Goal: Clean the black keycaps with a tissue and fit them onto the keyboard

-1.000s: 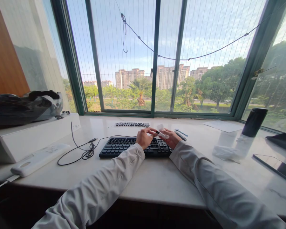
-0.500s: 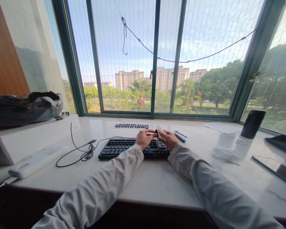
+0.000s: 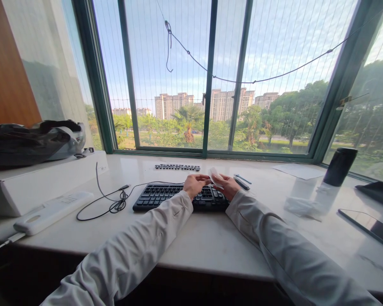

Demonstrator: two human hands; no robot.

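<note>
My left hand point(image 3: 194, 185) is above the middle of a black keyboard point(image 3: 161, 197), thumb and fingers pinched together. A small black piece, apparently a keycap, is held at its fingertips, now mostly hidden between the hands. My right hand point(image 3: 227, 185) grips a white tissue point(image 3: 215, 174) and presses it toward the left fingertips. The keyboard lies flat, its right part partly covered by my hands. Behind it, loose black keycaps point(image 3: 177, 167) lie in rows on the white countertop point(image 3: 207, 242).
A pen-like tool point(image 3: 241, 183) and a thin blue stick point(image 3: 242, 177) lie right of my hands. The coiled cable point(image 3: 118, 206) and power strip point(image 3: 52, 212) are left. A dark bottle point(image 3: 340, 167), clear plastic wrap point(image 3: 301, 206) and a phone-like slab point(image 3: 368, 227) are right.
The black piece, visible between my fingertips before, is now mostly hidden. The tissue in my right hand has shifted and stands up higher. The view has moved slightly.
</note>
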